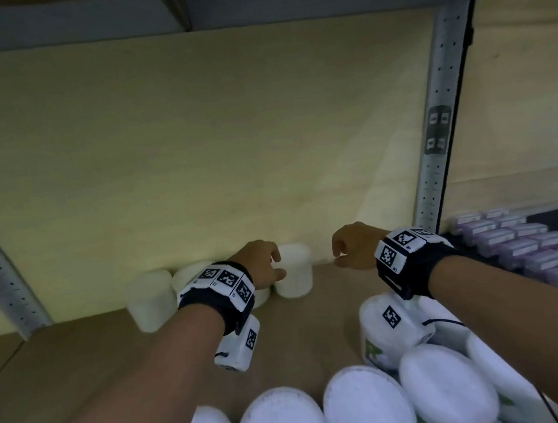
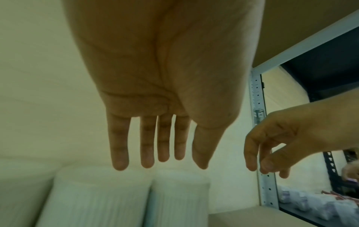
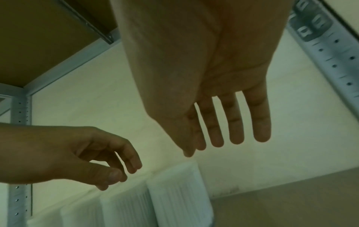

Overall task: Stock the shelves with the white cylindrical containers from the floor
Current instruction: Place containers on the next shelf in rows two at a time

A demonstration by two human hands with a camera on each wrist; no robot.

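Your left hand (image 1: 261,265) hovers over the brown shelf (image 1: 329,312), just beside the rightmost white container (image 1: 294,271) in the row standing against the pale back wall (image 1: 193,134); its fingers (image 2: 119,147) hang straight and relaxed, gripping nothing, though from the head view you cannot tell whether the thumb brushes that container's side. Your right hand (image 1: 353,246) hangs near it, to the right, with fingers (image 3: 261,119) loose and empty. Further white containers (image 1: 150,299) stand upright along the wall to the left, packed side by side, partly hidden behind your left wrist band. More white containers (image 1: 367,408) with round lids crowd the bottom of the head view, below your forearms. A perforated grey metal upright (image 1: 440,118) bounds the shelf bay on the right, and beyond it rows of purple boxes (image 1: 529,247) lie on the neighbouring shelf.
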